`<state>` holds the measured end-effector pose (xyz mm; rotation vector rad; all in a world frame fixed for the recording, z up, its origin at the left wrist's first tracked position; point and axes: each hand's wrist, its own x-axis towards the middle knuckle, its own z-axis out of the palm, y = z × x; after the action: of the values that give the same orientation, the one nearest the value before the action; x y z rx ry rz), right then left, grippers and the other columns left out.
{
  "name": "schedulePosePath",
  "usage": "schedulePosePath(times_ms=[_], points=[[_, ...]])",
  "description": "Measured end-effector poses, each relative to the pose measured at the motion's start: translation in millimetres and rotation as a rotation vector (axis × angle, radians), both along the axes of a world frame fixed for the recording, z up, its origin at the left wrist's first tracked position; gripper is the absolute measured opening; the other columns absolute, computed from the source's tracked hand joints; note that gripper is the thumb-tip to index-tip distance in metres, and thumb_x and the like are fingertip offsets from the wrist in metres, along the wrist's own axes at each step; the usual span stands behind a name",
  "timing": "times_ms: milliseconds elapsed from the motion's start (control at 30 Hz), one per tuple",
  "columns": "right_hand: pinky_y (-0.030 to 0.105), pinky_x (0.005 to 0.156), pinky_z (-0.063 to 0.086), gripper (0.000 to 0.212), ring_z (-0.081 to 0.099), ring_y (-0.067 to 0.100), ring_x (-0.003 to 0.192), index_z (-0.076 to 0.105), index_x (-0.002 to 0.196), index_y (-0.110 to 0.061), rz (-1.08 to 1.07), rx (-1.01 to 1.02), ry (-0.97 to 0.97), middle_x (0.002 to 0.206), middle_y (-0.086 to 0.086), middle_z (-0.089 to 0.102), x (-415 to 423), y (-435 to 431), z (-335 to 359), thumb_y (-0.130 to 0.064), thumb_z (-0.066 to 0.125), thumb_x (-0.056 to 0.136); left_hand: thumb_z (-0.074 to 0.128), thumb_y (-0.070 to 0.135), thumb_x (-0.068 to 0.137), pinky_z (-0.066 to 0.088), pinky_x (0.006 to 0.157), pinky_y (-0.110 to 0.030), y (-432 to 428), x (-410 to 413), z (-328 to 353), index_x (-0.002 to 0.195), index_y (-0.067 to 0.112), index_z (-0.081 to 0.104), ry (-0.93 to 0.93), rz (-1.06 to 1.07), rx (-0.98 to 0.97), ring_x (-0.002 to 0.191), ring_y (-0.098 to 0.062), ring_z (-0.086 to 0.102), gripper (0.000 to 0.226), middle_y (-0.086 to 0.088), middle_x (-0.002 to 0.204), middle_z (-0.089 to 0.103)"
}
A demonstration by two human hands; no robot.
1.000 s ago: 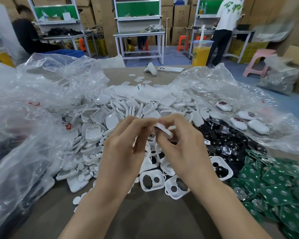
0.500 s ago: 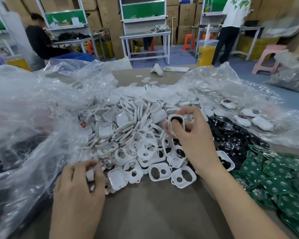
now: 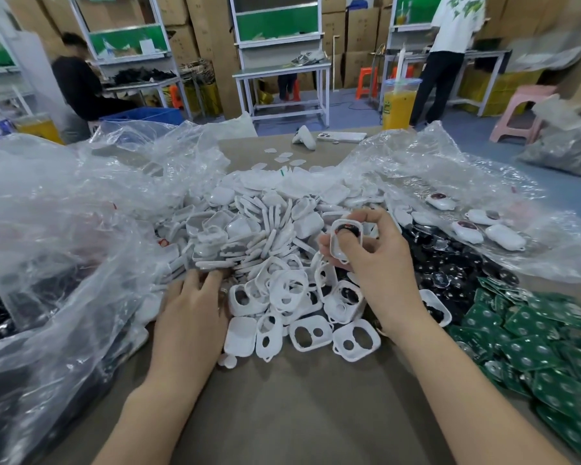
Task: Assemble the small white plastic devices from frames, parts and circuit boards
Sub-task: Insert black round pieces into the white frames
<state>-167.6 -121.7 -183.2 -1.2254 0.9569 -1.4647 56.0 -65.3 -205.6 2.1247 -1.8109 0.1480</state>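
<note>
Just right of centre in the frame, my right hand [image 3: 383,266] pinches a white frame [image 3: 346,236] by its rim, thumb below and fingertips above, a dark part seated in its upper opening. The shell looks light, thin and stiff, probably slick, so I judge the outer edges the safest hold, away from the cut-outs. At centre-left my left hand [image 3: 195,303] lies on the pile of white covers [image 3: 249,229], fingers reaching forward; I cannot tell if it has one. Green circuit boards [image 3: 534,337] lie lower right, likely best held by their edges.
</note>
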Motion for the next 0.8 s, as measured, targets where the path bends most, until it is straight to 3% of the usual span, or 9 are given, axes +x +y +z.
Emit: schedulePosePath(times_ms=[100,233,333,433,500,567,633,700,800], points=[[0.029,0.076,0.061,0.015,0.077,0.022,0.087,0.053,0.108,-0.017,0.013,0.043,-0.106,0.09,0.006,0.079,-2,-2,2,-0.008,0.06,0.098,0.074,0.001,0.083,0.052,0.086,-0.05,-1,-5,2,0.121,0.01,0.067,0.031,-0.081,-0.031,0.103,-0.036,0.064,0.04,-0.008,0.12,0.065],[0.027,0.072,0.06,0.013,0.076,0.026,0.089,0.052,0.107,-0.013,0.036,0.115,-0.247,0.093,0.012,0.078,-5,-5,3,-0.007,0.06,0.099,0.068,-0.006,0.087,0.053,0.085,-0.044,-2,-7,4,0.123,0.004,0.066,0.099,-0.146,-0.087,0.107,-0.034,0.064,0.038,-0.009,0.123,0.065],[0.03,0.072,0.061,0.013,0.076,0.03,0.09,0.053,0.105,-0.011,0.037,0.186,-0.326,0.095,0.013,0.077,-6,-8,3,-0.004,0.06,0.098,0.061,0.011,0.099,0.051,0.084,-0.037,-10,-9,13,0.124,0.003,0.065,0.19,-0.189,-0.189,0.104,-0.03,0.064,0.026,-0.009,0.117,0.067],[0.035,0.074,0.062,0.013,0.076,0.032,0.088,0.055,0.102,-0.01,0.019,0.228,-0.36,0.105,0.021,0.072,-9,-10,3,-0.002,0.062,0.095,0.052,0.032,0.103,0.043,0.077,-0.018,-26,-18,27,0.124,0.016,0.066,0.322,-0.267,-0.235,0.087,-0.007,0.061,0.031,0.008,0.106,0.064],[0.032,0.07,0.061,0.013,0.075,0.03,0.085,0.056,0.099,-0.011,0.014,0.233,-0.38,0.111,0.023,0.069,-11,-10,4,-0.002,0.064,0.094,0.048,0.038,0.103,0.041,0.069,-0.01,-32,-29,34,0.123,0.02,0.067,0.398,-0.313,-0.259,0.078,0.005,0.059,0.033,0.019,0.094,0.062],[0.03,0.067,0.06,0.013,0.075,0.025,0.08,0.058,0.097,-0.012,0.005,0.241,-0.396,0.109,0.019,0.067,-13,-11,6,-0.002,0.066,0.093,0.047,0.038,0.103,0.041,0.068,-0.007,-35,-40,35,0.122,0.02,0.067,0.444,-0.353,-0.302,0.078,0.005,0.06,0.032,0.021,0.086,0.062],[0.029,0.065,0.06,0.014,0.075,0.021,0.076,0.06,0.096,-0.014,-0.002,0.241,-0.406,0.106,0.018,0.066,-14,-12,7,-0.002,0.067,0.092,0.048,0.034,0.104,0.042,0.082,-0.009,-33,-47,30,0.125,0.019,0.067,0.414,-0.393,-0.286,0.09,0.001,0.062,0.032,0.015,0.094,0.067],[0.028,0.063,0.059,0.015,0.074,0.021,0.074,0.06,0.096,-0.014,-0.011,0.239,-0.412,0.104,0.017,0.066,-15,-13,8,-0.003,0.068,0.091,0.046,0.035,0.102,0.044,0.098,-0.025,-31,-50,24,0.126,0.017,0.067,0.344,-0.465,-0.253,0.107,-0.009,0.06,0.037,0.008,0.105,0.07],[0.027,0.062,0.059,0.014,0.075,0.023,0.073,0.061,0.095,-0.015,-0.022,0.241,-0.428,0.104,0.017,0.068,-14,-14,8,-0.003,0.069,0.091,0.037,0.046,0.098,0.041,0.101,-0.029,-26,-48,19,0.127,0.028,0.062,0.366,-0.466,-0.183,0.114,-0.011,0.057,0.042,0.012,0.108,0.072]])
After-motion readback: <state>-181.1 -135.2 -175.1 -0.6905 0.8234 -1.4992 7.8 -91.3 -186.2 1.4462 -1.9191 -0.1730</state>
